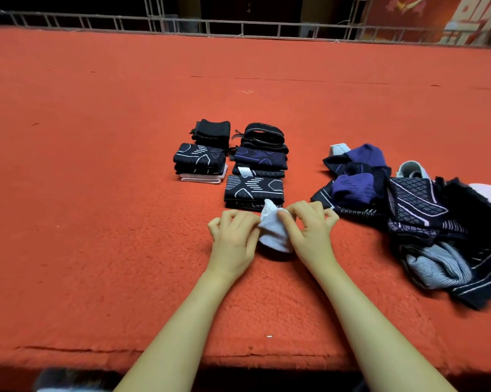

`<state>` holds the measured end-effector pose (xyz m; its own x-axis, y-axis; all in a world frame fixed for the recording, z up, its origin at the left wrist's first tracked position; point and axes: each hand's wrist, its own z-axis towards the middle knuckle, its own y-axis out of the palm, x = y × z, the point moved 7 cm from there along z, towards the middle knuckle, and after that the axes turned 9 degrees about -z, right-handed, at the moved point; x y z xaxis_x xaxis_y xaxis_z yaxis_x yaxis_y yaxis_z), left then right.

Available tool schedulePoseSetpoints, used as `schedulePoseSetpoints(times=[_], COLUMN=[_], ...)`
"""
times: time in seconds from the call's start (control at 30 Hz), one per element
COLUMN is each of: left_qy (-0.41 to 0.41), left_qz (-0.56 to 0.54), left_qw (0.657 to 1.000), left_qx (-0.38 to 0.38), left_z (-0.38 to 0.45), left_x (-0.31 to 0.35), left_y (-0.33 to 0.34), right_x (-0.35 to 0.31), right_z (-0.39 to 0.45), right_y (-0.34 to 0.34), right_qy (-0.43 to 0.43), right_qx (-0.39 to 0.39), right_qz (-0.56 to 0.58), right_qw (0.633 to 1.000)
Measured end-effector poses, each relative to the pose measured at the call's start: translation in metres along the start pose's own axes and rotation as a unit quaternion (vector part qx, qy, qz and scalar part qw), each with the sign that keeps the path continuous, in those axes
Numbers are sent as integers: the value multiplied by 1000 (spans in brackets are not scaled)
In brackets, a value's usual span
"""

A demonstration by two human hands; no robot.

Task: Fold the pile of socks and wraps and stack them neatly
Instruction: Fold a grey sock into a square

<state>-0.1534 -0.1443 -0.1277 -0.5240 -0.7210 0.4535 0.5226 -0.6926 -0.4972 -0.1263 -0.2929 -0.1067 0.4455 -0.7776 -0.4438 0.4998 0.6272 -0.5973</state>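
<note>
A small white ribbed sock (272, 232) is held between both hands just above the red carpet (97, 193). My left hand (234, 236) pinches its left edge and my right hand (309, 227) pinches its upper right edge, fingers curled. Behind them lie folded dark patterned pieces: a left stack (200, 162) on a white piece, and a right column (257, 168) of several folded items, with a black folded piece (211, 131) at the back. An unfolded pile (414, 216) of navy, purple and grey socks and wraps lies to the right.
The carpeted platform's front edge (182, 352) runs just below my forearms. A metal railing (238, 26) lines the far edge. A white shoe-like item (412, 169) sits behind the pile. Open carpet spreads to the left and beyond the stacks.
</note>
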Motion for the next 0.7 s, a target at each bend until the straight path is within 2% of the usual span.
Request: schedulePoseSetpoints(times=[0.13,0.27,0.37,0.43,0.57,0.63,0.7], left_qy=[-18,-21,-36,-39,20,43,55], left_qz=[-55,-33,-28,-11,-6,-16,-21], left_qw=[997,995,996,997,998,998,997], left_qx=[-42,-93,-75,-62,-53,-47,-39], left_z=[-4,-3,1,5,2,0,-2], left_x=[-1,-3,-3,-2,7,10,12], left_y=[4,17,19,19,14,11,9], right_x=[0,1,0,0,7,7,6], right_z=[-7,-14,-21,-22,-10,2,11], right_y=[3,1,-1,-4,-11,-6,9], right_qy=[-11,-66,-106,-92,-3,27,40], right_qx=[-25,-44,-33,-8,45,-2,-107], right_qz=[-5,-9,-20,-16,-3,14,14], right_qw=[1000,997,994,996,999,1000,993])
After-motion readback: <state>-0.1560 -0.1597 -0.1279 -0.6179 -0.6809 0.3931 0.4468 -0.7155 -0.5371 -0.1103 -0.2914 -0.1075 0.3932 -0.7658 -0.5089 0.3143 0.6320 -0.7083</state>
